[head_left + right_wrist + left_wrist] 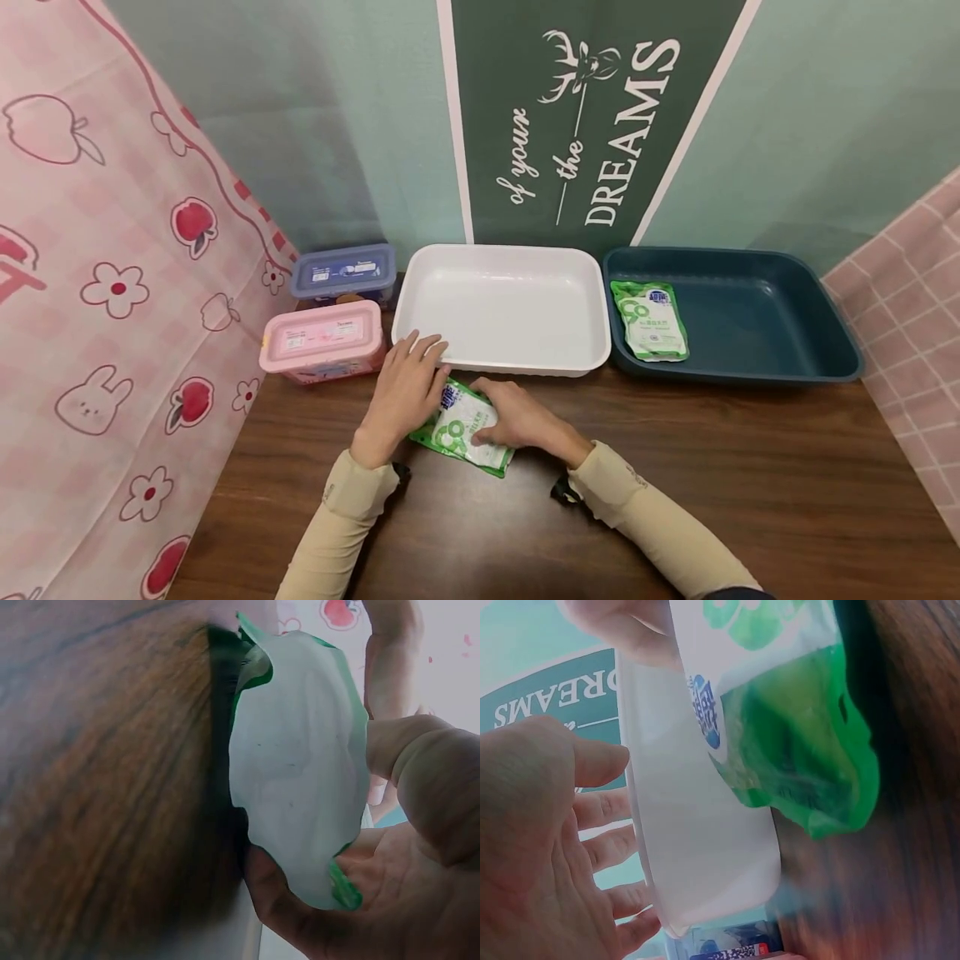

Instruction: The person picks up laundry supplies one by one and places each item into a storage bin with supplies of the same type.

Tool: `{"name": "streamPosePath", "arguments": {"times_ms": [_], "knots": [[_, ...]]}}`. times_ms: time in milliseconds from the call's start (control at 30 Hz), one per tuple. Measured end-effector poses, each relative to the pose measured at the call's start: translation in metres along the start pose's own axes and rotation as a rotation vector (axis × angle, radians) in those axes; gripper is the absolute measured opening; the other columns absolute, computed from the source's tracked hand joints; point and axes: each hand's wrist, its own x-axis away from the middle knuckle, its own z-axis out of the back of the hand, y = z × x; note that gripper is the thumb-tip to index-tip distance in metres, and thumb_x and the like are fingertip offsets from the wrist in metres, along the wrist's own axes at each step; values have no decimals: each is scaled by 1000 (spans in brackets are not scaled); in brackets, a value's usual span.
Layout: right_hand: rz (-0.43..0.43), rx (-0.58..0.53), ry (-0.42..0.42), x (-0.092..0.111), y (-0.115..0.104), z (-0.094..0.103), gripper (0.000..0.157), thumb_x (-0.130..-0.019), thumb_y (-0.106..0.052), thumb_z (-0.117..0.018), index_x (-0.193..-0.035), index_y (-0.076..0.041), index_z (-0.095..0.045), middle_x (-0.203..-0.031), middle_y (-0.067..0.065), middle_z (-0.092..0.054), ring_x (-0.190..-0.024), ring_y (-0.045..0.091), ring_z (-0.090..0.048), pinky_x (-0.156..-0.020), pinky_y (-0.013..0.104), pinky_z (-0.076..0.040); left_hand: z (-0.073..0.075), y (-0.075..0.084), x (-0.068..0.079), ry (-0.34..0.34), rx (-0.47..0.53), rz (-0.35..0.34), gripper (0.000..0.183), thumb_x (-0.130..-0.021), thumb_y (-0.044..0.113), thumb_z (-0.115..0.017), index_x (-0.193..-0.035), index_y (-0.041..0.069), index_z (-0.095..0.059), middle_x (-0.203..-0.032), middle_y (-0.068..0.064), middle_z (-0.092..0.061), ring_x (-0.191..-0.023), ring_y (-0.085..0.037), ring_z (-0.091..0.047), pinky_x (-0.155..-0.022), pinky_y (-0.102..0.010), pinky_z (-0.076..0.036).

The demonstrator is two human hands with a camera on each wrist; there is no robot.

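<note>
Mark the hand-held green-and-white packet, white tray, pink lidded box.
Green-and-white packet (pixel 467 416), head view: printed front.
White tray (pixel 504 312), head view: bare inner floor.
Pink lidded box (pixel 322 337), head view: lid top.

Home-like table corner; exact room type undeterminable. Observed: wood-grain table (pixel 697 467), pink sheet (pixel 75 242) printed with apples, green backdrop (pixel 352 125) lettered "DREAMS", pink tile-patterned surface (pixel 918 333) at right.
</note>
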Motion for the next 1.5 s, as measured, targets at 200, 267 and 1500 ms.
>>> {"name": "streamPosePath", "arguments": {"times_ms": [200,267,1500], "knots": [[2,-62,-25,1,2,2,64,-84,-12,-92,-138,-3,-61,-103,3,-69,-79,11,-63,-73,30,-57,2,-1,1,-3,6,21,41,-110,26,-56,-144,3,-64,-151,-18,-60,-151,-47,-44,-126,-62,-33],[2,-75,-40,1,4,3,61,-84,-11,-91,-137,-3,-61,-100,2,-68,-77,11,-64,-72,29,-56,3,-2,2,-8,7,28,42,-110,26,-56,-144,3,-64,-151,-18,-60,-151,-46,-44,-126,-62,-33],[120,-186,-31,33,10,28,33,-99,-5,-70,-131,-6,-61,-98,3,-69,-76,5,-62,-76,25,-55,7,-9,1,35,45,29,39,-110,21,-55,-142,0,-64,-146,-20,-63,-148,-48,-47,-126,-62,-33]]}}
